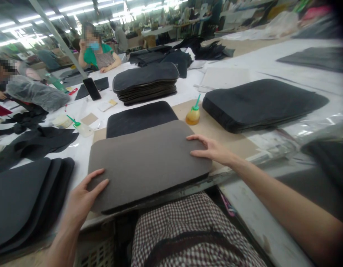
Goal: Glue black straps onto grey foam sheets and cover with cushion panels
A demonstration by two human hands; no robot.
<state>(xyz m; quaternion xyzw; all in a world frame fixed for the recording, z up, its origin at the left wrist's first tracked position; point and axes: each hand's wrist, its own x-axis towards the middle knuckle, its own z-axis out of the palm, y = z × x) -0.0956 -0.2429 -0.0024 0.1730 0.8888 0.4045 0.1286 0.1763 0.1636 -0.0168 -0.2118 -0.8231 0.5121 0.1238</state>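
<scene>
Checked trousers (188,230) are overhung by grey pad (146,163), pinned under flat, unclenched left hand (82,196) and right hand (212,149). Slipping off counter (255,218) is risked by that overhang.

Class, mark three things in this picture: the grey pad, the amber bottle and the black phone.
grey pad (146,163): head view, middle of its top face.
amber bottle (193,117): head view, its rounded body.
black phone (91,89): head view, middle of its dark face.
</scene>
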